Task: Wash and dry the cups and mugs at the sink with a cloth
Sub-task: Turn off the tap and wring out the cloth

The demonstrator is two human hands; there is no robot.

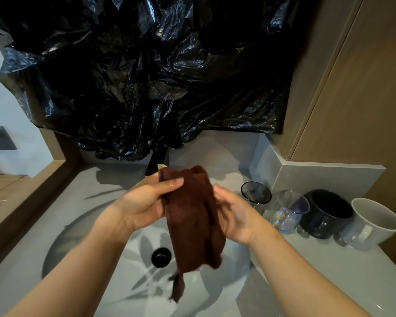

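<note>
Brown cloth [192,216] hangs over the sink [236,266], held between both hands: left hand [144,202] fingers wrap its upper edge, right hand [236,216] fingers curl behind its side. On table [329,266], right: smoked glass [256,192], clear glass [286,211], black mug [327,213], white mug [373,223].

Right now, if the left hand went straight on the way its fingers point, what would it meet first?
The left hand grips the brown cloth; past that, probably the right hand, depth unclear.
</note>
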